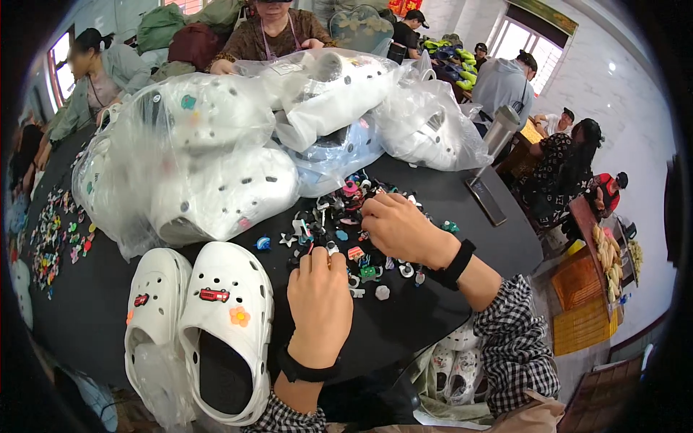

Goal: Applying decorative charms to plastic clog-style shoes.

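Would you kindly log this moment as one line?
left hand: on charm pile | right hand: picking in pile | white clogs: beside left hand | table: black

Left hand (320, 303) back-up over charm pile (354, 224): fingertips hidden, any held charm unseen. Right hand (399, 229) likewise covers charms beneath; grip not readable. Individual charms too small to identify. Clogs in plastic bags (195, 166) blurred by film, count unclear. Near white clog (229, 328) heel cut by lower rim. Second charm spread (50, 238) at left too small, distorted.
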`<state>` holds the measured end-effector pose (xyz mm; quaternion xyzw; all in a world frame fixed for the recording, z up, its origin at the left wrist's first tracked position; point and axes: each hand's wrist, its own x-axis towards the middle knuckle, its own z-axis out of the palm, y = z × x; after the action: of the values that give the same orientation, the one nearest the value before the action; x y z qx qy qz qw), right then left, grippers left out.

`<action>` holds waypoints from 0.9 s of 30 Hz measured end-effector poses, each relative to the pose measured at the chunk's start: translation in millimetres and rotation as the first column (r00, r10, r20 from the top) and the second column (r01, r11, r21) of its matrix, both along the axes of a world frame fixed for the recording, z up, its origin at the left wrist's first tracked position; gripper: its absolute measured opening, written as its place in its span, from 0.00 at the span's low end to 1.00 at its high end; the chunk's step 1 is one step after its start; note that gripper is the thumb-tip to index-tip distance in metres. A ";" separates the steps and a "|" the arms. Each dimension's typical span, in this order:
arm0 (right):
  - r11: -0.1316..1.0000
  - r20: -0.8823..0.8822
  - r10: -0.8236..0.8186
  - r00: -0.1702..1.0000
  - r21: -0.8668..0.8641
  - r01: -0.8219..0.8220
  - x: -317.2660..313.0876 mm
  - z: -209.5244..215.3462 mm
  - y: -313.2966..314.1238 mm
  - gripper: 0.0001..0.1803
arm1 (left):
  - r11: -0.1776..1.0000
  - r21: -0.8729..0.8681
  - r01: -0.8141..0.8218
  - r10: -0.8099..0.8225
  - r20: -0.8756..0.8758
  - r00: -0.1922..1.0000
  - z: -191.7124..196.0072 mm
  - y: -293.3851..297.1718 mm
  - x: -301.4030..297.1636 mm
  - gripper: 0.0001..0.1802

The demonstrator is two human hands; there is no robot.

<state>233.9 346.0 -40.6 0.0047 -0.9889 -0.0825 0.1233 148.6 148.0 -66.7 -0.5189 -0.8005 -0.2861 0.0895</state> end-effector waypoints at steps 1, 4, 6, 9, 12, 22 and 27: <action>1.000 0.000 0.002 1.000 0.000 -0.002 -1.8 -1.8 -1.8 0.08 | 1.000 0.019 -0.004 0.005 -0.037 0.999 -1.8 1.2 0.5 0.06; 0.999 -0.032 -0.039 0.999 -0.030 0.038 -6.1 -6.9 -4.0 0.09 | 0.999 0.046 -0.007 0.011 -0.076 0.997 -4.1 1.8 0.7 0.06; 0.999 -0.037 -0.032 0.999 -0.028 0.031 -8.2 -9.4 -2.0 0.08 | 0.999 0.036 -0.016 0.019 -0.075 0.997 -4.8 1.6 0.4 0.06; 0.989 -0.018 -0.036 0.999 -0.146 0.033 -7.3 -8.8 2.5 0.08 | 1.000 0.025 -0.013 0.014 -0.073 0.997 -4.9 1.4 -0.6 0.06; 0.951 0.019 -0.044 0.999 -0.305 0.048 -1.5 -2.8 3.2 0.09 | 1.000 -0.001 0.007 -0.007 -0.006 1.000 -0.9 1.9 0.2 0.08; 0.994 -0.064 0.063 0.996 -0.083 -0.068 -19.7 10.8 -8.3 0.22 | 1.000 -0.029 0.010 -0.011 -0.008 1.000 0.1 2.2 0.7 0.10; 0.999 -0.149 -0.043 0.988 0.018 0.047 -15.7 1.8 7.2 0.20 | 1.000 -0.020 0.018 -0.018 0.003 1.000 0.8 2.3 0.7 0.10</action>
<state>218.2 353.2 -38.8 -0.0224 -0.9759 -0.0959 0.1947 149.3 150.3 -65.8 -0.5265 -0.7988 -0.2796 0.0806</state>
